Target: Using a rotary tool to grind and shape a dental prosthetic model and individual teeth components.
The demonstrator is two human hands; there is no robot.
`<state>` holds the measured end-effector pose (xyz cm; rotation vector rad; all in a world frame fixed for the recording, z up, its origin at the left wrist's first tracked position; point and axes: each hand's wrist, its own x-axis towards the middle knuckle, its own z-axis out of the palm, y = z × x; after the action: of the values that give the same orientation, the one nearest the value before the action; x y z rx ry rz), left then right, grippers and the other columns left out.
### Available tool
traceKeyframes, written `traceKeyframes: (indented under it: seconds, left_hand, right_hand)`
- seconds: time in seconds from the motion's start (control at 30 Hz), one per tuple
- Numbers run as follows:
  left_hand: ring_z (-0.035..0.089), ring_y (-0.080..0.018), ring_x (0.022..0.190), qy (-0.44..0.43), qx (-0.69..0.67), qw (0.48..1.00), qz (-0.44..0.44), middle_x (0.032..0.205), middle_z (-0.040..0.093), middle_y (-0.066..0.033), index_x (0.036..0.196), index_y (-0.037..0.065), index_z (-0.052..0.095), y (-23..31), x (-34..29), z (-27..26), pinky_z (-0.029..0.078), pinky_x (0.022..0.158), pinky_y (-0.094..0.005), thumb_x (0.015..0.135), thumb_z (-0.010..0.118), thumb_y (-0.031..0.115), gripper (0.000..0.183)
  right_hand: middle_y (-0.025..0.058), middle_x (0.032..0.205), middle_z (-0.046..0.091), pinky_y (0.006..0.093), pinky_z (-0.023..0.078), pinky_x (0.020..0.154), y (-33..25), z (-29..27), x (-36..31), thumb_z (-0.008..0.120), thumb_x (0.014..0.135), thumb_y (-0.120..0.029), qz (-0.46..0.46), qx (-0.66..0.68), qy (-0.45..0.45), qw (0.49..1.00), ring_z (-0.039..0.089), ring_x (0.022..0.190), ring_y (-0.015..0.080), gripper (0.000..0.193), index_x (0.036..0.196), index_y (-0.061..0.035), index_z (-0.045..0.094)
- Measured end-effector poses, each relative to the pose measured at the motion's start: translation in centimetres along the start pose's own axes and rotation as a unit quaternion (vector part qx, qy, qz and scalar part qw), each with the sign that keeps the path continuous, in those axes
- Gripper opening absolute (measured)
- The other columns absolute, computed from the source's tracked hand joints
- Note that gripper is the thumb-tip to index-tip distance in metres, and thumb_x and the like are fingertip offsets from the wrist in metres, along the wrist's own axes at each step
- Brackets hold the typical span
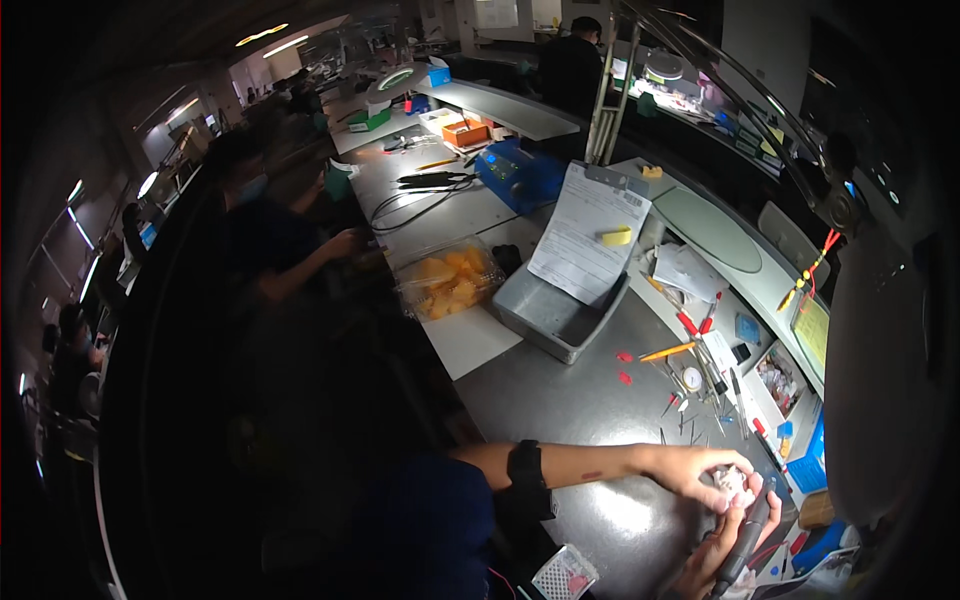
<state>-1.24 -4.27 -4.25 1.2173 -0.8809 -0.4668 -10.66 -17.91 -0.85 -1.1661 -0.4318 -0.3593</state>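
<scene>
At the lower right, my left hand (pixel 685 468) reaches in from the left, a black band on its forearm. Its fingers are closed around a small, bright whitish piece (pixel 733 482), whose kind I cannot make out in the glare. Just below it, my right hand (pixel 710 553) grips a dark, pen-shaped handpiece (pixel 742 550), its upper end close to the whitish piece. Fingers of both hands meet around that piece, so part of it is hidden. Under the hands lies the grey metal worktop (pixel 560 410).
A grey bin (pixel 560 330) holds a printed sheet (pixel 590 235). Beyond it are a plastic box of yellow pieces (pixel 450 280) and a blue machine (pixel 520 175). Pens and thin tools (pixel 705 365) lie at the right; a white basket (pixel 565 572) is nearest. A co-worker (pixel 270 230) sits left.
</scene>
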Motion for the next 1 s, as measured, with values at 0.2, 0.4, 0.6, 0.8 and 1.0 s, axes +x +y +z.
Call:
traceKeyframes:
  seconds: [0.2, 0.4, 0.6, 0.8, 1.0]
  left_hand:
    - [0.059, -0.0161, 0.103, 0.077, 0.046, 0.994, 0.066, 0.115, 0.062, -0.0122, 0.132, 0.000, 0.040, -0.1, 0.8, -0.1, 0.047, 0.088, -0.0266, 0.074, 0.061, 0.002, 0.062]
    - [0.061, -0.0299, 0.104, 0.092, 0.259, 0.950, 0.150, 0.113, 0.063, -0.0157, 0.116, 0.001, 0.060, 1.2, -0.7, -2.0, 0.049, 0.092, -0.0362, 0.073, 0.057, -0.006, 0.044]
    - [0.063, -0.0242, 0.101, 0.123, 0.350, 0.917, 0.146, 0.107, 0.065, -0.0155, 0.113, -0.001, 0.061, 3.1, 0.3, -0.7, 0.052, 0.082, -0.0320, 0.076, 0.073, 0.005, 0.040]
    - [0.065, -0.0176, 0.091, 0.140, 0.221, 0.964, 0.045, 0.100, 0.066, -0.0116, 0.110, -0.002, 0.060, 1.1, 0.0, -0.5, 0.052, 0.077, -0.0284, 0.077, 0.075, 0.008, 0.037]
    - [0.062, -0.0210, 0.098, 0.172, 0.131, 0.976, 0.016, 0.103, 0.065, -0.0126, 0.111, -0.005, 0.059, 0.5, 0.0, 0.0, 0.048, 0.089, -0.0325, 0.075, 0.073, -0.003, 0.039]
  right_hand:
    - [0.0172, 0.115, 0.055, 0.0353, 0.046, 0.090, 3.7, -2.9, 1.8, 0.056, 0.090, -0.010, 0.085, -0.148, 0.110, 0.979, 0.057, 0.102, 0.0249, 0.039, 0.124, -0.0057, 0.039]
    - [0.0055, 0.104, 0.054, 0.0252, 0.046, 0.080, 3.0, -2.6, 3.0, 0.063, 0.086, -0.009, 0.119, -0.232, 0.080, 0.962, 0.053, 0.095, 0.0131, 0.027, 0.111, -0.0058, 0.053]
    - [0.0102, 0.107, 0.054, 0.0268, 0.049, 0.080, 3.7, -5.1, 2.0, 0.067, 0.083, 0.001, 0.073, -0.134, 0.037, 0.988, 0.058, 0.095, 0.0157, 0.039, 0.116, -0.0077, 0.046]
    - [0.0093, 0.100, 0.057, 0.0299, 0.051, 0.080, 4.0, -5.5, 0.9, 0.075, 0.076, 0.001, 0.065, -0.113, 0.087, 0.988, 0.058, 0.093, 0.0155, 0.044, 0.111, -0.0051, 0.049]
    - [0.0060, 0.098, 0.055, 0.0256, 0.047, 0.073, 3.3, -6.1, 1.0, 0.076, 0.077, -0.005, 0.111, -0.063, 0.062, 0.990, 0.054, 0.085, 0.0111, 0.045, 0.114, -0.0069, 0.049]
